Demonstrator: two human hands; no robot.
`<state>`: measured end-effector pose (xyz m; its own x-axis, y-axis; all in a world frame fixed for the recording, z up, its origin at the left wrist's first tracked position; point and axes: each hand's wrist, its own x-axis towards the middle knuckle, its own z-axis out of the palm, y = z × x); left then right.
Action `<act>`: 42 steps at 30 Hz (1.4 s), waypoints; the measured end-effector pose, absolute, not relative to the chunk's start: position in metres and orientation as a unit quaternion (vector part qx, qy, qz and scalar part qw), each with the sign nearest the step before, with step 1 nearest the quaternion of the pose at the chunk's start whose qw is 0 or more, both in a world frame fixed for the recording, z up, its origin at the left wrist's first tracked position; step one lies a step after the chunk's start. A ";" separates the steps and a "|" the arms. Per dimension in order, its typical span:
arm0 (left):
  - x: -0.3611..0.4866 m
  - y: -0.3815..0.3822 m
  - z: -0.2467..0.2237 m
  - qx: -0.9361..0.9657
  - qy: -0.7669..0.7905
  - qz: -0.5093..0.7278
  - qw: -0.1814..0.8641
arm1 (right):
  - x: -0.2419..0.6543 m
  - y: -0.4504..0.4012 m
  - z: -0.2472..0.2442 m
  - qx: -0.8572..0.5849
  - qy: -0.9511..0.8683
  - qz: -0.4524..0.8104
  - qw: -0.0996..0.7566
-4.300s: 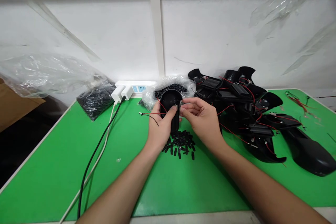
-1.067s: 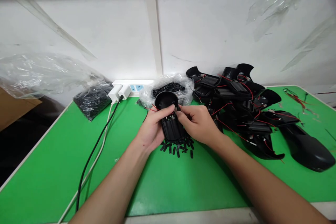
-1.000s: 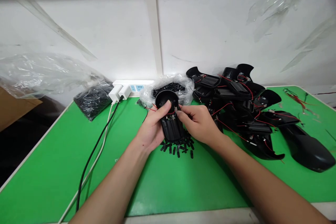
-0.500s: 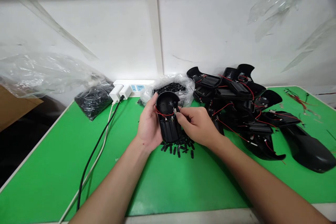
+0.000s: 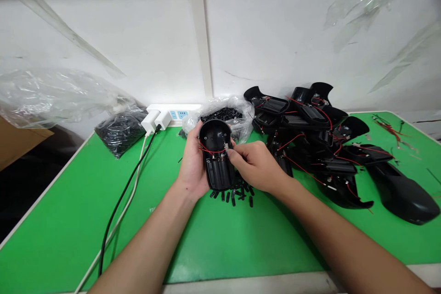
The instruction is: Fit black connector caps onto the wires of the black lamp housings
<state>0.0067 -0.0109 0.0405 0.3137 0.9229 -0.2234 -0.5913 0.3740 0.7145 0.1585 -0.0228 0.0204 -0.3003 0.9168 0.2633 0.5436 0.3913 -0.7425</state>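
A black plastic housing [image 5: 220, 174] with a ribbed battery compartment and a round hollow top is tilted up over the table. My left hand [image 5: 193, 161] is closed around its left side, thumb at the upper edge. Across the inside of the housing runs a red wire [image 5: 208, 149]. At the inner right wall sits a small metal part [image 5: 226, 146], too small to name surely. My right hand [image 5: 253, 161] pinches there, thumb against the metal part, with the other fingertips partly hidden behind the wall. Small black plastic pieces [image 5: 234, 197] lie beneath the housing.
Wired black housings [image 5: 310, 119] are piled at the right, beside a smooth black shell [image 5: 404, 193]. Behind my hands stands an open bag of black pieces [image 5: 243, 121]. A power strip [image 5: 193, 109] and a filled plastic bag [image 5: 120, 131] are at the left; cables [image 5: 120, 211] cross the table.
The housing has shifted slightly left and tipped so that its inside faces me more. My right thumb stays at the small metal part. The whole view has moved a little.
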 end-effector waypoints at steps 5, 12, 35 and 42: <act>0.007 -0.011 0.039 0.269 0.308 0.486 0.772 | 0.158 -0.024 0.021 -0.470 -0.771 0.261 0.341; 0.008 -0.010 0.034 0.259 0.324 0.482 0.772 | 0.159 -0.028 0.026 -0.508 -0.787 0.205 0.285; 0.016 -0.015 0.023 0.261 0.360 0.493 0.747 | 0.156 -0.029 0.028 -0.527 -0.779 0.201 0.274; 0.016 -0.016 0.022 0.252 0.362 0.506 0.742 | 0.156 -0.029 0.026 -0.522 -0.782 0.199 0.277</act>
